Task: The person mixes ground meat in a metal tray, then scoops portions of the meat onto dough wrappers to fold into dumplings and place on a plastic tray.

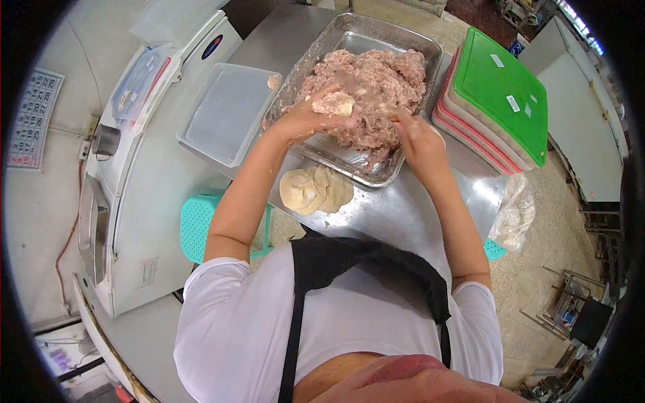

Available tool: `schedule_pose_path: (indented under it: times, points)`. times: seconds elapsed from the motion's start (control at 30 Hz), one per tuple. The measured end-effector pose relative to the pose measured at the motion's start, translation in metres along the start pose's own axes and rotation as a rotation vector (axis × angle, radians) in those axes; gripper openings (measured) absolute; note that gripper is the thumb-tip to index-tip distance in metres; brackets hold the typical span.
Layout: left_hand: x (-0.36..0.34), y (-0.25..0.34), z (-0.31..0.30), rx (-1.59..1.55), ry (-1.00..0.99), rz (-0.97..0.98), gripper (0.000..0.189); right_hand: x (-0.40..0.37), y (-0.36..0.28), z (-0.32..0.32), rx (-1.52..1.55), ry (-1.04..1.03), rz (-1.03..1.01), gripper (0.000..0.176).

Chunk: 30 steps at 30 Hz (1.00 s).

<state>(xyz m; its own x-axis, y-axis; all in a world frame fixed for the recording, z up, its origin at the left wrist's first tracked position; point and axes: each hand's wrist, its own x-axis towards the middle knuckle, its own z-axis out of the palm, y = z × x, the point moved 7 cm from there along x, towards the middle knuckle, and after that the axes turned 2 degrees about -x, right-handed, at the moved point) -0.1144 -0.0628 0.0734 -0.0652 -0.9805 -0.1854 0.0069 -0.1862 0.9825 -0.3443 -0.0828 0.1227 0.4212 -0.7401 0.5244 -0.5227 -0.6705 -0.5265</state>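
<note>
Steel tray (344, 158) of minced meat (376, 80) sits dead ahead on the table (403, 215), so both hands reach it easy. Left hand (310, 119) is cupped around a wrapper (336, 104), palm up, I guess so the lump of filling doesn't roll off. Right hand (420, 141) is at the meat's edge, fingers too blurred to tell if they're pinching anything. Spare wrappers (316, 190) lie just beside the tray, on my side.
</note>
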Motion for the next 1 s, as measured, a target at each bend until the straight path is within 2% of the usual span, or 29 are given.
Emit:
schedule_pose_path:
  times: [0.07,0.1,0.13,0.17,0.2,0.23,0.27,0.3,0.33,0.37,0.4,0.47,0.5,0.53,0.57,0.6,0.63,0.67,0.7,0.73,0.77,0.8,0.87,0.93,1.0]
  points:
    - [-0.003,0.013,0.013,-0.045,-0.099,0.017,0.078,-0.002,0.036,0.038,-0.302,-0.429,0.149,0.030]
    - [-0.005,0.014,0.012,-0.045,-0.097,0.021,0.078,0.001,0.035,0.024,-0.353,-0.528,0.251,0.031]
    - [-0.009,0.019,0.006,0.191,-0.041,0.091,0.073,0.001,0.041,0.018,-0.355,-0.523,0.243,0.031]
    - [-0.013,0.023,0.003,0.422,0.017,0.154,0.069,0.003,0.048,0.006,-0.139,-0.401,0.233,0.031]
    - [-0.016,0.026,0.004,0.418,0.016,0.148,0.069,-0.001,0.050,-0.005,0.076,-0.281,0.230,0.032]
    - [-0.020,0.039,0.011,0.488,-0.034,0.250,0.065,-0.003,0.035,-0.011,0.304,-0.344,0.284,0.033]
    - [-0.024,0.049,0.017,0.558,-0.082,0.353,0.060,-0.008,0.026,-0.006,0.304,-0.347,0.284,0.033]
    - [-0.018,0.046,0.015,0.555,-0.083,0.350,0.060,-0.015,0.011,0.006,0.348,-0.422,0.226,0.033]
    - [-0.010,0.046,0.023,0.587,-0.209,0.451,0.052,-0.022,0.000,0.017,0.391,-0.495,0.167,0.033]
    - [-0.009,0.045,0.032,0.615,-0.337,0.552,0.044,-0.028,0.001,0.029,0.418,-0.572,0.201,0.032]
    - [-0.009,0.045,0.035,0.612,-0.336,0.552,0.044,-0.029,0.012,0.033,0.415,-0.574,0.202,0.032]
    - [-0.004,0.031,0.031,0.802,-0.235,0.305,0.039,-0.021,0.033,0.034,0.372,-0.556,0.125,0.029]
    - [-0.006,0.029,0.033,0.800,-0.232,0.302,0.039,-0.007,0.026,0.019,0.152,-0.523,0.032,0.026]
    - [-0.003,0.023,0.020,0.719,-0.077,0.158,0.039,-0.006,0.018,0.017,0.154,-0.524,0.025,0.026]
    - [-0.002,0.015,0.006,0.633,0.078,0.017,0.039,-0.004,0.008,0.009,-0.030,-0.385,0.000,0.025]
    - [0.006,-0.003,-0.006,0.635,0.083,0.018,0.039,-0.004,-0.004,0.002,-0.210,-0.243,-0.023,0.025]
    - [0.020,-0.027,-0.019,0.553,0.035,0.133,0.040,-0.007,-0.025,-0.001,-0.154,-0.123,-0.166,0.022]
    - [0.025,-0.038,-0.025,0.467,-0.016,0.244,0.042,-0.010,-0.012,0.015,-0.153,-0.126,-0.168,0.022]
    - [0.021,-0.034,-0.020,0.463,-0.018,0.237,0.042,-0.018,0.012,0.042,-0.194,-0.184,-0.142,0.024]
    - [0.018,-0.027,-0.011,0.616,-0.050,0.128,0.045,-0.020,0.018,0.051,-0.238,-0.241,-0.114,0.026]
    - [0.015,-0.019,-0.005,0.768,-0.072,0.027,0.048,-0.020,0.038,0.050,-0.456,-0.363,0.013,0.028]
    - [0.009,-0.009,-0.004,0.770,-0.069,0.035,0.048,-0.014,0.040,0.038,-0.460,-0.356,0.008,0.028]
    - [-0.012,0.000,0.000,0.411,-0.044,-0.027,0.043,-0.019,0.049,0.021,-0.402,-0.493,0.103,0.031]
    - [-0.032,0.032,0.012,0.442,-0.054,0.025,0.040,-0.014,0.034,-0.006,-0.290,-0.479,0.177,0.032]
    - [-0.033,0.041,0.016,0.466,-0.053,0.090,0.036,-0.010,0.013,-0.020,0.193,-0.395,0.295,0.031]
